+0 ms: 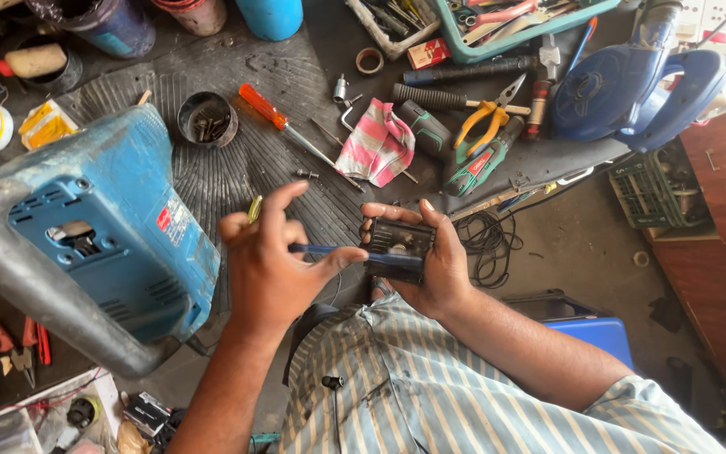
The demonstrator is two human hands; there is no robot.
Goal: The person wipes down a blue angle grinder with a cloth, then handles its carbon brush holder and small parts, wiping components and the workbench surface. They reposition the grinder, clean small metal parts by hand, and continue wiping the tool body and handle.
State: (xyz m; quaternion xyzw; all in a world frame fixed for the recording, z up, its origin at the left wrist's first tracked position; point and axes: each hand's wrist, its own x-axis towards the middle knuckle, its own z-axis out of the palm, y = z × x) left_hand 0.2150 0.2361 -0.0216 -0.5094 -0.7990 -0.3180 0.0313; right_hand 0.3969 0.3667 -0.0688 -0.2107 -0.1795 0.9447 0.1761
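- we see the right hand (pixel 434 269) cupping a small black housing part (pixel 398 249), fingers (pixel 390 210) wrapped over its top edge, closed on it and held just above the lap.
- the left hand (pixel 266 269) pinches a blue-handled screwdriver (pixel 329 250) between thumb and forefinger, fingers closed on it; its tip lies across the face of the black part, touching it as far as we can tell.
- a thin yellow-green tool (pixel 254 208) pokes up behind the left fingers; we cannot tell how it is held.
- progress, as we judge it: the large blue power tool body (pixel 111 244) sits to the left with an open slot in its rear cover, so one piece looks already off; the black part is in hand and being worked, and nothing appears refitted yet.
- loose fasteners: a small screw (pixel 306 175) lies on the ribbed black mat (pixel 237 160); a round tin of screws (pixel 207 119) stands near it.
- around: orange-handled screwdriver (pixel 266 108), pink striped rag (pixel 377 145), yellow-handled pliers (pixel 487 119), blue blower (pixel 632 84), teal tool tray (pixel 455 42).
- in the way: the power tool body crowds the left forearm; a black cable coil (pixel 485 240) lies just beside the right hand.
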